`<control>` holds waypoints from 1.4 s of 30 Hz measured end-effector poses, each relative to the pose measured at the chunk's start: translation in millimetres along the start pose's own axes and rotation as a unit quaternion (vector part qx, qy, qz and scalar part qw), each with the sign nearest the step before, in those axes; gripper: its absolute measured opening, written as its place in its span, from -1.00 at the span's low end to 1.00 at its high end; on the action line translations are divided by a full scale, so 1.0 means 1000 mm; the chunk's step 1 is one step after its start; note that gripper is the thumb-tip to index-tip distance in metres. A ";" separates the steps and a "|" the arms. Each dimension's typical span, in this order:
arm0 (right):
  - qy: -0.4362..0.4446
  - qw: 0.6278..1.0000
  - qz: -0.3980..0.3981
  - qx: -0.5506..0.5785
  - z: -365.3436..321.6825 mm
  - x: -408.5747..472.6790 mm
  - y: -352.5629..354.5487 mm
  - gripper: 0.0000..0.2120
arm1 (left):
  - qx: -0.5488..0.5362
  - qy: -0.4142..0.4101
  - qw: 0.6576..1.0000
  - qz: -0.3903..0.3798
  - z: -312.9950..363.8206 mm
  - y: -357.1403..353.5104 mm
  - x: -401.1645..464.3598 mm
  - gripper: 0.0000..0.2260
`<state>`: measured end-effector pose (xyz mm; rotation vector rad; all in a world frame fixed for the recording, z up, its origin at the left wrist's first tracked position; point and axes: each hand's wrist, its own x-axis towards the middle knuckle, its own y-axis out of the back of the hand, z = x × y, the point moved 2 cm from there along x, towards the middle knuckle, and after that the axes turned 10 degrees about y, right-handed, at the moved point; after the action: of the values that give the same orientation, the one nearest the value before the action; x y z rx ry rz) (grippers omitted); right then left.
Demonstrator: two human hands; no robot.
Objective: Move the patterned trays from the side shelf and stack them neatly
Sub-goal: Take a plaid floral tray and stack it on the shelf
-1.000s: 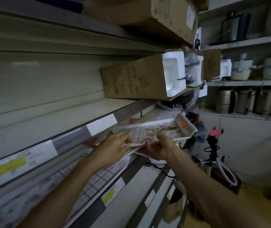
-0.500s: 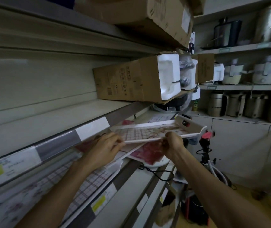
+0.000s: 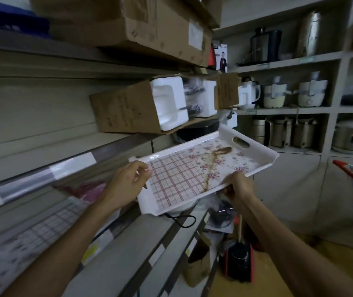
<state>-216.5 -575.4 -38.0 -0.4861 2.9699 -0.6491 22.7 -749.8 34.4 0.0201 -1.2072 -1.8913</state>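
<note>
— White patterned tray, clear of the side shelf, gripped by left hand and right hand, fingers clamped on opposite rims.

— Tilted already; could slip or clip the cardboard box.

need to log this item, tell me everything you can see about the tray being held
The tray is a white, rectangular, plastic-looking piece with a raised rim and a cut-out handle slot at its far end. Its floor shows a red grid and pink flowers with a brown ribbon-like streak. It is tilted, clear of the shelf, with the left hand and right hand gripping its long edges.
</note>
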 end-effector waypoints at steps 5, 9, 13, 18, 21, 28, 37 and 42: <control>0.019 0.999 0.035 -0.036 -0.017 0.001 0.068 -0.88 | 0.014 0.023 0.999 0.021 0.037 -0.028 -0.009 -0.74; 0.032 0.996 0.054 -0.058 -0.029 0.001 0.123 -0.80 | 0.031 0.033 0.999 0.010 0.062 -0.055 -0.020 -0.70; 0.044 0.995 0.047 -0.070 -0.044 -0.003 0.160 -0.69 | 0.017 0.092 0.995 -0.025 0.083 -0.076 -0.034 -0.62; 0.071 0.996 0.016 -0.055 -0.064 -0.007 0.186 -0.67 | -0.055 0.134 0.988 -0.047 0.109 -0.088 -0.062 -0.62; 0.082 0.996 -0.015 -0.042 -0.077 -0.014 0.193 -0.66 | -0.076 0.149 0.985 -0.036 0.119 -0.088 -0.078 -0.63; 0.108 0.987 -0.102 -0.055 -0.084 -0.032 0.196 -0.68 | -0.153 0.184 0.969 -0.055 0.115 -0.079 -0.128 -0.64; 0.143 0.967 -0.191 -0.093 -0.072 -0.072 0.154 -0.68 | -0.206 0.233 0.948 0.071 0.091 -0.057 -0.204 -0.65; 0.134 0.951 -0.262 -0.093 -0.050 -0.113 0.109 -0.65 | -0.240 0.280 0.919 0.135 0.060 -0.027 -0.261 -0.69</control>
<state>-147.8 -426.0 -38.1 -1.3344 3.1770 -0.4958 142.0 -527.5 -60.7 0.1154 -0.3259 -1.7193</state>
